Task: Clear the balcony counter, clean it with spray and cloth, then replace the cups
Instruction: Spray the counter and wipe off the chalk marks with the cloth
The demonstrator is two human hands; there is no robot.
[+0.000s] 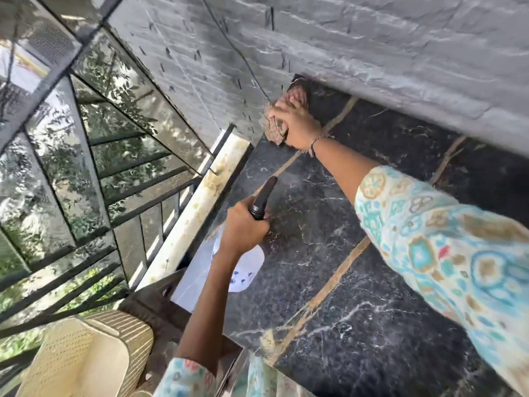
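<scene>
The counter [357, 224] is black marble with tan seams and runs along a grey brick wall. At its far corner my right hand [294, 118] presses a brownish cloth [273, 130] onto the stone, fingers spread over it. My left hand [243, 227] grips the neck of a spray bottle [249, 266] at the counter's left edge. The bottle has a white body with small blue marks and a black nozzle [264, 199] pointing toward the far corner. No cups are in view.
A grey brick wall [372, 53] borders the counter's far side. A pale stone ledge [200, 213] and black metal railing [143, 202] run along the left, with mesh and trees beyond. A cream plastic chair [86, 353] stands at the lower left.
</scene>
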